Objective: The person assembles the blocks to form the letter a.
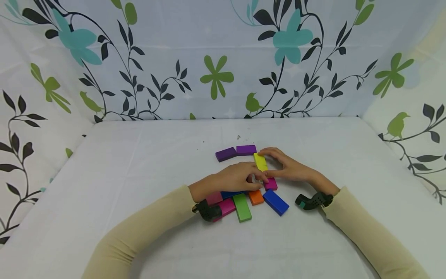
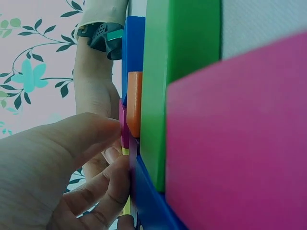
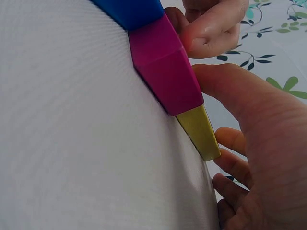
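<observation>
On a white table (image 1: 195,248), a green block (image 1: 242,208) is lying nearer than the yellow block (image 1: 259,160), to its left. A person's left hand (image 1: 238,175) is touching the magenta block (image 1: 272,184) at the yellow block's near end; whether it is pinching, I cannot tell. The right hand (image 1: 290,167) is grasping the yellow block. Two purple blocks (image 1: 246,150) are lying beyond, to its left.
</observation>
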`<state>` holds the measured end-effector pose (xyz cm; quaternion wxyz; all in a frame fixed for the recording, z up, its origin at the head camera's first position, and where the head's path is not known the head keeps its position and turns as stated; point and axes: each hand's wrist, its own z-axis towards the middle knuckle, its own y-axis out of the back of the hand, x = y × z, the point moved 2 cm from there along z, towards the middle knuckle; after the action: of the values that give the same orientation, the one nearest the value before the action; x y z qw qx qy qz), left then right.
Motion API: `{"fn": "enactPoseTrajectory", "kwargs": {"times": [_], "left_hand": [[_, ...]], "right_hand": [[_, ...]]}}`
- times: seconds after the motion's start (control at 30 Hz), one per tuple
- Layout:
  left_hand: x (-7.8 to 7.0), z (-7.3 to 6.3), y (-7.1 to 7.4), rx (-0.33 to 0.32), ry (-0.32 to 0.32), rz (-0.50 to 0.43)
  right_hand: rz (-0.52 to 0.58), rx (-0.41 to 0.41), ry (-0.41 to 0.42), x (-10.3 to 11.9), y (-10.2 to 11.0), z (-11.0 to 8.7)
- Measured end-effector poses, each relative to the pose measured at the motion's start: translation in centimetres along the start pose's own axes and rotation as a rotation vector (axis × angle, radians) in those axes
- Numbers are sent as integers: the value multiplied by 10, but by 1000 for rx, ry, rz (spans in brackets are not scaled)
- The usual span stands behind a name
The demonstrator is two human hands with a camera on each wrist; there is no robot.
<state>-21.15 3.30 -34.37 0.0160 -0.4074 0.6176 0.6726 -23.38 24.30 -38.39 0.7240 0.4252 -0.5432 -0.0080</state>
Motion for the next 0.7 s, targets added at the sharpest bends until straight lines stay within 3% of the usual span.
{"fn": "enactPoseTrajectory", "kwargs": {"times": [0.27, 0.7], "left_hand": [[6, -2, -1, 19, -21, 4], [5, -7, 1, 26, -24, -31]], "right_hand": [[8, -5, -43, 1, -1, 1], [14, -5, -36, 1, -2, 1]]}}
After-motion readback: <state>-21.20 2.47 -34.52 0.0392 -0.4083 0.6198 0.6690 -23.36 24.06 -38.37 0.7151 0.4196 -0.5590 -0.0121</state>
